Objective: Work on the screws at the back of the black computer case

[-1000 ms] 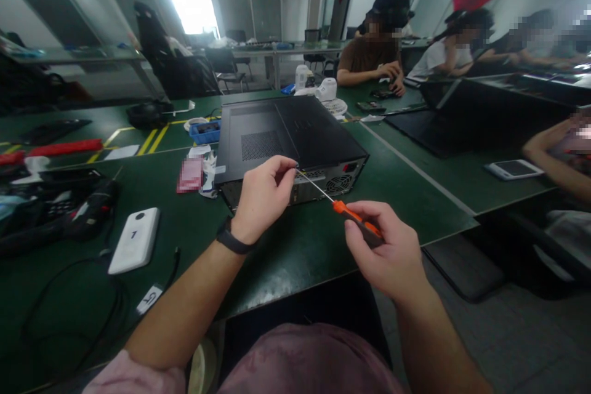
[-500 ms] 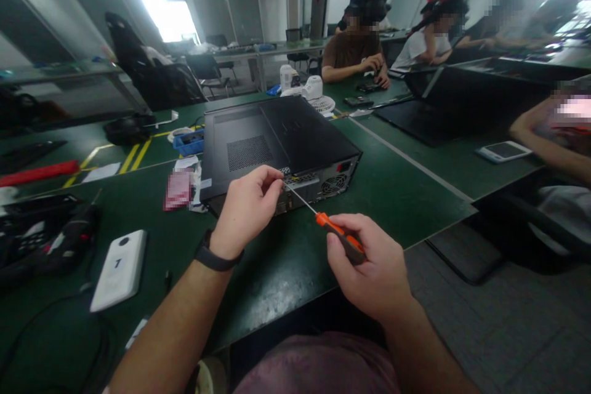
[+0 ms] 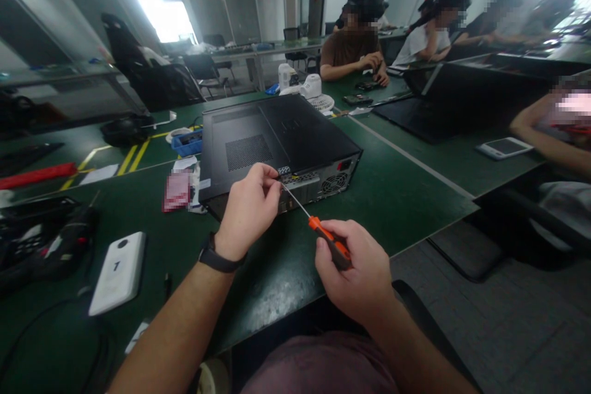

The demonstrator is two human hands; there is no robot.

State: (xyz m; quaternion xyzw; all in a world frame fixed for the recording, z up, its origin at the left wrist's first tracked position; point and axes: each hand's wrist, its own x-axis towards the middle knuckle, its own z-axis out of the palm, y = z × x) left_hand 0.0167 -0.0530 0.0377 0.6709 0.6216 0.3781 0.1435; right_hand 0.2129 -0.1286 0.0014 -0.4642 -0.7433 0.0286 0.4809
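Places given off the computer case [image 3: 307, 138]. It's lying flat on the green table [image 3: 392, 215], just beyond both hands, back panel turned toward the person working.

Nearest: right hand [image 3: 357, 268], short of the case's back panel, fingers closed round the orange-and-dark handle of a screwdriver [image 3: 316, 223]. White slab [image 3: 117, 274] marked 1 is short of the case too, out to its left.

Key relation: screwdriver shaft slopes away and leftward from the right hand, across the gap to the top edge of the back panel. So its long axis is diagonal to that edge, not square on. Tip ends right by the left fingertips; can't tell if it's seated in anything.

Left hand [image 3: 247, 206] is the nearer one, up against the back edge of the case toward its left end. Thumb and fingers drawn into a narrow pinch by the tip. Can't tell whether they grip the shaft or some small part.

Round grille [image 3: 335, 183] and red switch [image 3: 343, 165] are on the right part of the back panel, apart from the tip.

Further out: pink packet [image 3: 176, 189] just left of the case, blue tray [image 3: 188, 143] beyond that. White fan [image 3: 311, 86] sits behind the case. Co-worker [image 3: 348, 52] is past the case, off to its right, hands at small parts.
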